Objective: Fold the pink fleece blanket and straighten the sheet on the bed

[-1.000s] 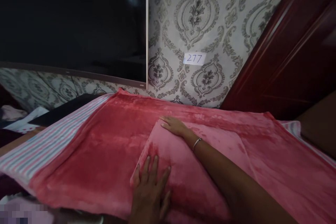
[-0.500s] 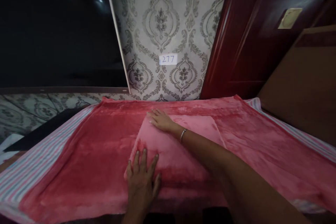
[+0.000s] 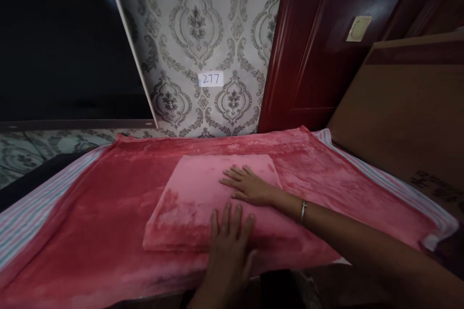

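A folded pink fleece cloth (image 3: 195, 193) lies on a larger red-pink blanket (image 3: 90, 222) spread over a table. My left hand (image 3: 228, 241) rests flat on the folded cloth's near right part, fingers apart. My right hand (image 3: 248, 186), with a thin bracelet on its wrist, lies flat on the cloth's right side, fingers stretched toward the left. Neither hand holds anything.
A striped sheet (image 3: 25, 217) shows under the blanket at both sides. Behind stand a dark TV screen (image 3: 61, 43), patterned wallpaper with a "277" label (image 3: 210, 78), a dark red door (image 3: 326, 43) and a brown board (image 3: 409, 106) at the right.
Both hands have slid rightward over the folded cloth, the right one from its far left corner to its right side. The view has swung to the right.
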`<state>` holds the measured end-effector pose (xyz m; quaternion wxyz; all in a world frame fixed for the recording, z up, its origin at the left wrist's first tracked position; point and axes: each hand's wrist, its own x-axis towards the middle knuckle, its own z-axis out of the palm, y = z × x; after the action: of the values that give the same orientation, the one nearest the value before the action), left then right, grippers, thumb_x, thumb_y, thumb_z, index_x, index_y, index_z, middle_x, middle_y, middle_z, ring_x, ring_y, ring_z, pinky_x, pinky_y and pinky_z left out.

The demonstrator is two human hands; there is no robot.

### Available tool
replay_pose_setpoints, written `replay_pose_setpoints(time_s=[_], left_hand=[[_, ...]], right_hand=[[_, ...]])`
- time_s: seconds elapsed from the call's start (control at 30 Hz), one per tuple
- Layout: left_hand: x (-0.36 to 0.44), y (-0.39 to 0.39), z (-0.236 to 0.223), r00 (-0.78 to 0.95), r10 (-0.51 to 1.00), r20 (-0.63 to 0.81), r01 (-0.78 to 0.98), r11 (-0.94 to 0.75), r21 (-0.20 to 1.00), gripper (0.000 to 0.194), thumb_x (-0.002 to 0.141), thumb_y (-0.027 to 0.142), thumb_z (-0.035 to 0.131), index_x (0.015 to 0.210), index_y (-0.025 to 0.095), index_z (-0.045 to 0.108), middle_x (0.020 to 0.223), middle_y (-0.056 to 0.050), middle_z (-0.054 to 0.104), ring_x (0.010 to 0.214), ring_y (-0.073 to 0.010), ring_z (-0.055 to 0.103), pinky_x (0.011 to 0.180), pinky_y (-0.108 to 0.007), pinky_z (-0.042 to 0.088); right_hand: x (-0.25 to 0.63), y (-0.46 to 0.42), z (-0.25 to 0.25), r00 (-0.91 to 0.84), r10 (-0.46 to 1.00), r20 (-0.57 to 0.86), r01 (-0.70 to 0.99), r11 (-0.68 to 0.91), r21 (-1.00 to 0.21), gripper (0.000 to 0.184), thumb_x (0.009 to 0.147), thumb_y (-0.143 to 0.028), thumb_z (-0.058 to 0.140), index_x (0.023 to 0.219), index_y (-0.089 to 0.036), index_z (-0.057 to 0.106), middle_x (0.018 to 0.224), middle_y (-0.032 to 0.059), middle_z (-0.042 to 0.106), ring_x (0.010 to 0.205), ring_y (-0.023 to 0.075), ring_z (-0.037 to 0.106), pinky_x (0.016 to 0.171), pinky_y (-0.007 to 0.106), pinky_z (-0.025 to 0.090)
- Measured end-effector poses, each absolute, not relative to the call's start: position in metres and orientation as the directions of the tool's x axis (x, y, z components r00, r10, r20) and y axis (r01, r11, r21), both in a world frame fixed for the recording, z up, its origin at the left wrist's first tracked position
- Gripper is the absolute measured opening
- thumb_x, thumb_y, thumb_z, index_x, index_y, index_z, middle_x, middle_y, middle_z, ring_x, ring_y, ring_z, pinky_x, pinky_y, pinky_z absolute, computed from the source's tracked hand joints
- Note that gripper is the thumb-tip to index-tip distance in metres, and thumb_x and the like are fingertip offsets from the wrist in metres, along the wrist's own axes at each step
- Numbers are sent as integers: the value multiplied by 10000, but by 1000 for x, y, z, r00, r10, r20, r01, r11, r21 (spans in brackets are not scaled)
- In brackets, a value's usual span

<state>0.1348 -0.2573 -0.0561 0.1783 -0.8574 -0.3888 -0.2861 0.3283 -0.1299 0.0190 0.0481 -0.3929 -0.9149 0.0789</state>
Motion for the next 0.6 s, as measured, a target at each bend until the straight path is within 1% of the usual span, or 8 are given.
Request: replay_pose_setpoints(time_s=[0.07,0.1,0.17,0.23,0.33,0.4,0.47,0.6], left_hand=[[149,-260,-68,530,569,629,767,-638,-69,769,828,476,696,1528,277,449,1612,-149,396,1529,-422,201,1195,-661,126],[152,-260,-74,517,572,637,769,-637,-53,782,813,514,711,1520,292,461,1612,-147,396,1535,-427,178,1197,-661,118],[152,-261,-82,489,571,659,770,-637,-19,781,806,546,718,1510,311,474,1601,-142,414,1543,-417,164,1205,-654,115],[149,-261,-85,474,585,658,773,-634,6,773,811,539,721,1511,324,471,1597,-133,422,1543,-413,174,1207,-654,128],[146,-260,-85,495,600,629,780,-626,-16,795,804,525,737,1523,332,456,1620,-121,389,1545,-420,164,1209,-659,139],[147,-259,-86,506,594,625,785,-617,-49,809,797,506,751,1528,335,449,1648,-111,342,1548,-428,147,1212,-662,135],[148,-257,-87,496,577,649,786,-615,-54,802,795,500,756,1522,336,458,1667,-101,305,1545,-431,159,1214,-663,136],[150,-255,-85,463,551,695,764,-645,2,741,809,506,744,1489,339,504,1661,-91,323,1537,-413,213,1221,-647,140]], right_hand=[[334,-118,17,-681,731,44,718,679,-156,589,1057,-567,370,1599,-347,301,1690,41,192,1564,304,107,1228,630,88],[337,-110,16,-670,740,55,728,670,-143,583,1058,-564,369,1597,-351,307,1689,38,194,1563,304,114,1227,631,90],[346,-92,14,-626,776,77,766,631,-123,576,1057,-556,377,1592,-351,321,1689,41,194,1559,311,138,1227,623,109],[357,-73,12,-559,825,87,815,565,-127,589,1050,-549,397,1595,-340,320,1685,51,210,1550,319,175,1227,609,142],[376,-49,8,-434,899,60,872,436,-221,602,1044,-562,380,1594,-323,331,1652,52,308,1521,323,272,1221,604,191],[387,-39,3,-367,929,55,877,365,-311,593,1045,-577,338,1569,-306,396,1604,45,408,1487,312,348,1222,578,221],[394,-34,-3,-321,943,83,868,328,-372,595,1048,-583,308,1537,-279,461,1564,46,470,1461,298,395,1224,542,242],[396,-34,-10,-280,951,131,868,309,-389,597,1048,-579,309,1518,-259,492,1556,48,481,1460,291,397,1227,516,245]])
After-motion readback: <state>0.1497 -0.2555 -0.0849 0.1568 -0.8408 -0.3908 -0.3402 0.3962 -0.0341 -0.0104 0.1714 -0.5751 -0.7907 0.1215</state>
